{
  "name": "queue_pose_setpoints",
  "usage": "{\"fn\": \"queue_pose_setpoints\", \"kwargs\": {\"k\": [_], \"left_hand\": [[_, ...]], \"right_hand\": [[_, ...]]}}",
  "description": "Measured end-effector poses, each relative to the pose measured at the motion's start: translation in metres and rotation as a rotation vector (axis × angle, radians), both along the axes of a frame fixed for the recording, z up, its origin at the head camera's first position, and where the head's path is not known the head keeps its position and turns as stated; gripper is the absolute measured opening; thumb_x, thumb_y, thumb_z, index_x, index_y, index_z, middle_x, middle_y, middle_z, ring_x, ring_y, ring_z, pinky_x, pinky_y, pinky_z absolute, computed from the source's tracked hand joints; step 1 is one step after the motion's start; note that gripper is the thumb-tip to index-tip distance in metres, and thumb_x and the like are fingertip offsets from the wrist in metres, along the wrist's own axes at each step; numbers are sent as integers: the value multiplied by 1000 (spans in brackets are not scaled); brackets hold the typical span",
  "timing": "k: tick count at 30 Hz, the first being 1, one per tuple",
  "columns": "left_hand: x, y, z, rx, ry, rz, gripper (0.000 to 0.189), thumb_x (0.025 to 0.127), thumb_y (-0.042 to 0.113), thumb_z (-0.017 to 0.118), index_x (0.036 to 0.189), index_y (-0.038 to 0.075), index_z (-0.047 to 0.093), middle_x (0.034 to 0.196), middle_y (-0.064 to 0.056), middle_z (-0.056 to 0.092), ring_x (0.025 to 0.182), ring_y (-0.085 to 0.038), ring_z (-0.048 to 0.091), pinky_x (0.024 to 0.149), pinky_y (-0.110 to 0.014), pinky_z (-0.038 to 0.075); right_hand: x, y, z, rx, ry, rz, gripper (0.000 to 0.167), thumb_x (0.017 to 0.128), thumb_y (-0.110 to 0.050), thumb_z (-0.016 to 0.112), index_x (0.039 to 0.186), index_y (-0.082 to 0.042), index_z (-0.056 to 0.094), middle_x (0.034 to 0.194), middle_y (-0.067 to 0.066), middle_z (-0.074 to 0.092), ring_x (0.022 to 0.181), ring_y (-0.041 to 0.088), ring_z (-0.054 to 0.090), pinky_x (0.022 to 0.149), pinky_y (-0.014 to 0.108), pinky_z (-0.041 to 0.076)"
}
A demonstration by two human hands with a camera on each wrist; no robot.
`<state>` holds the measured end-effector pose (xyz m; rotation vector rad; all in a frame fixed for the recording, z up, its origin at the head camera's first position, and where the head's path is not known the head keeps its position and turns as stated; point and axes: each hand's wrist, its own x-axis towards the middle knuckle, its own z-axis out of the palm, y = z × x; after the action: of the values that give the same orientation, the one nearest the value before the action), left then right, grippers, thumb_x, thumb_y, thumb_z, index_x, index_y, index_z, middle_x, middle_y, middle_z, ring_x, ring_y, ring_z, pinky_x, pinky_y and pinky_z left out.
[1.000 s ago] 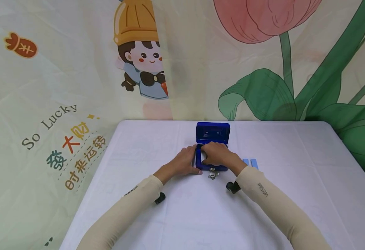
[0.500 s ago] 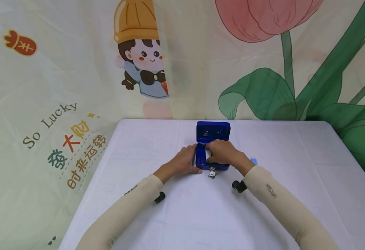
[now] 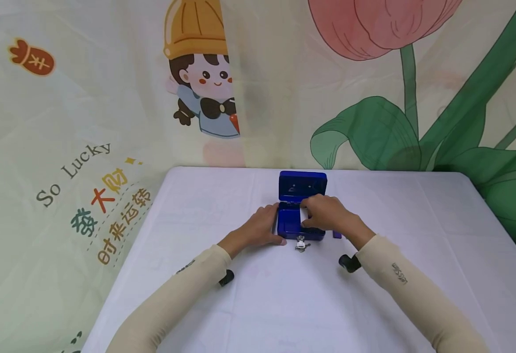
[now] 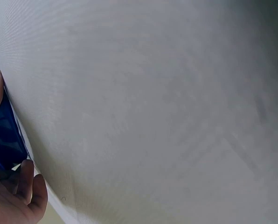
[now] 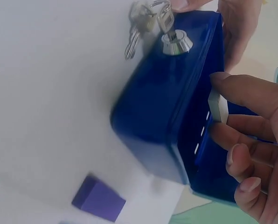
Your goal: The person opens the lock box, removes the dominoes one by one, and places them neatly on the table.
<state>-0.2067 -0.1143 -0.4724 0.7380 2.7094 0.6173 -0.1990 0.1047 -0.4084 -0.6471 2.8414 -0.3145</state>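
A blue metal cash box (image 3: pixel 290 223) stands at the back middle of the table with its lid (image 3: pixel 303 184) raised. My left hand (image 3: pixel 260 228) holds the box by its left end, thumb at the front corner and fingers toward the rear. Over the right half of the open box is my right hand (image 3: pixel 328 213). Between its thumb and index finger it pinches a pale, flat-edged piece (image 5: pixel 217 106), largely covered by the fingers; its other fingers are bent. A bunch of keys (image 5: pixel 140 23) hangs from the silver lock (image 5: pixel 177 43) on the box's front.
A purple block (image 5: pixel 99 198) lies on the white tablecloth (image 3: pixel 258 304) just right of the box, partly behind my right wrist in the head view. Black wrist devices (image 3: pixel 349 263) sit under both sleeves. A printed curtain (image 3: pixel 275 98) hangs behind the table.
My right hand has slid rightward across the box with the pale piece, uncovering the left part of the interior. Its forearm now hides the light blue strips. My left hand stays put.
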Motion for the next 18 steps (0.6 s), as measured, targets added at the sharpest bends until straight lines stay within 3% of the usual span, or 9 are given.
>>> {"fn": "queue_pose_setpoints", "kwargs": {"k": [6,12,18], "left_hand": [[1,0,1,4,-5,1,114,75,46,87,160,10,18,153,-14,44,131,-30,45,116,-45,36],[1,0,1,7,5,-7,114,75,44,88,159,9,20,152,-15,45,131,-30,45,116,-44,36],[1,-1,-2,9,20,-9,114,74,44,88,159,8,21,152,-15,45,131,-30,45,115,-45,37]], "right_hand": [[4,11,3,23,-6,-35,54,85,-33,82,128,-5,67,90,3,70,81,18,62,73,37,56],[9,24,7,23,-5,-70,56,84,-33,82,129,-4,66,101,6,74,91,21,67,82,44,57],[12,39,7,-7,-13,-85,52,84,-31,82,126,-5,67,98,5,73,88,20,65,77,40,57]]}}
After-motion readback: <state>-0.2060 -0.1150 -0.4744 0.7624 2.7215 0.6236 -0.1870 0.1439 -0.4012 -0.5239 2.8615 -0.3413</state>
